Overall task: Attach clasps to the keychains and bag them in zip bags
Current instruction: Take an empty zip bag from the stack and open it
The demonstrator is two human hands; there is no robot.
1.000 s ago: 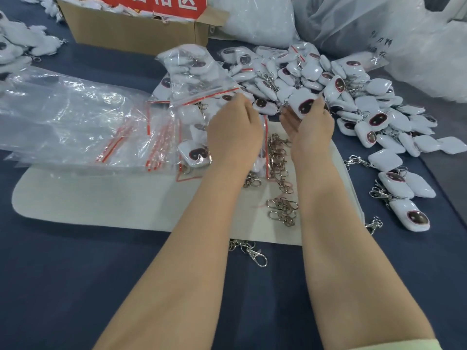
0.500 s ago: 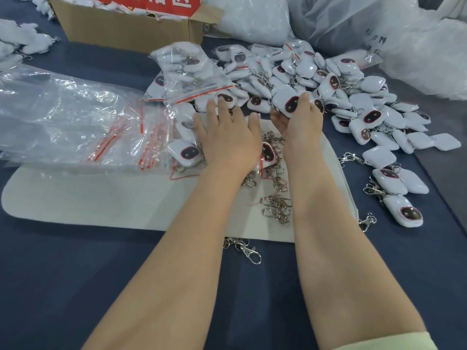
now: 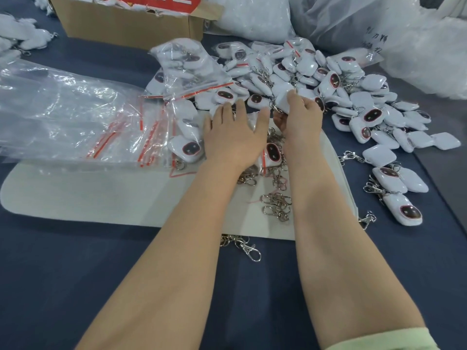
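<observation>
Dark blue tabletop (image 3: pixel 75 274) with a pale felt mat (image 3: pixel 101 195) laid across it as the work pad. Left hand (image 3: pixel 235 137) lies flat at the mat's far edge, fingers straight and spread. It presses what looks like a bagged keychain (image 3: pixel 273 152) and grips nothing. Right hand (image 3: pixel 300 120) is just beside it near the mat's far right corner, fingers and thumb curled round one white keychain (image 3: pixel 284 97) at the near rim of the keychain pile (image 3: pixel 353 97), which spreads beyond and right of the mat. Loose clasps (image 3: pixel 276 205) are clumped on the mat between the forearms, with a stray clasp (image 3: pixel 249 250) just off the mat's near edge. Empty zip bags (image 3: pixel 75 117) fan over the mat's far left, a stuffed zip bag (image 3: pixel 189 69) sits beyond the mat, and a cardboard box (image 3: pixel 126 26) is further back. Likely step: pulling the next keychain to clip. Keychains look light, with hard glossy shells that are probably slippery and rings that tangle, so best pinched across the body edges or by the ring. Clasps are small stiff metal; hold them at the swivel end. Bags are thin limp film; take them at the red zip strip.
</observation>
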